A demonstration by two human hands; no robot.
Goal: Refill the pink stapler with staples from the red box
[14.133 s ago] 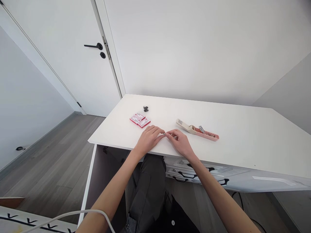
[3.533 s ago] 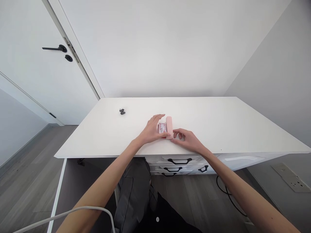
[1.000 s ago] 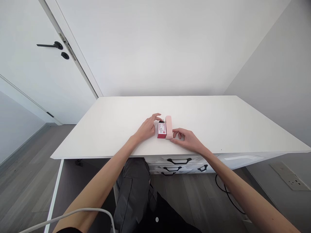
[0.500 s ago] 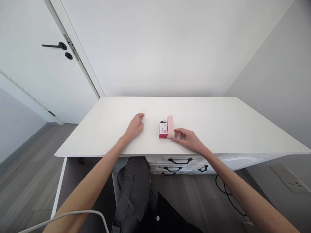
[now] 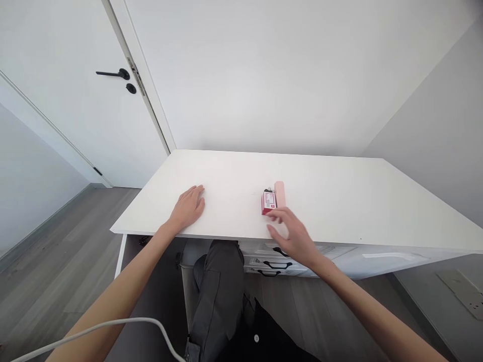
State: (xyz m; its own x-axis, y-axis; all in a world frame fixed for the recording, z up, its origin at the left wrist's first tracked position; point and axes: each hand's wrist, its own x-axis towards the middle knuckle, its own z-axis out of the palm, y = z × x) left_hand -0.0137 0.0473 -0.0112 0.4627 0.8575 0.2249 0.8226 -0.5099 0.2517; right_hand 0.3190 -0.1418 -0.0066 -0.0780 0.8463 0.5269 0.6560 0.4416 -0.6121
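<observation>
A pink stapler (image 5: 279, 192) lies closed on the white desk (image 5: 339, 201), with red staple boxes (image 5: 268, 202) stacked tight against its left side and a small black clip on top of them. My right hand (image 5: 290, 232) hovers just in front of them near the desk's front edge, fingers loosely spread, motion-blurred, holding nothing. My left hand (image 5: 187, 206) rests flat and open on the desk well to the left, also with nothing in it.
Drawers with black handles (image 5: 277, 251) sit under the desk's front edge. A white door with a black handle (image 5: 113, 74) stands at the left. My dark-trousered legs (image 5: 222, 296) are under the desk, and a white cable (image 5: 113, 327) crosses the lower left.
My right hand has let go of the stapler and drawn back toward the desk's edge. My left hand has slid farther left and flattened. The view has shifted to the left.
</observation>
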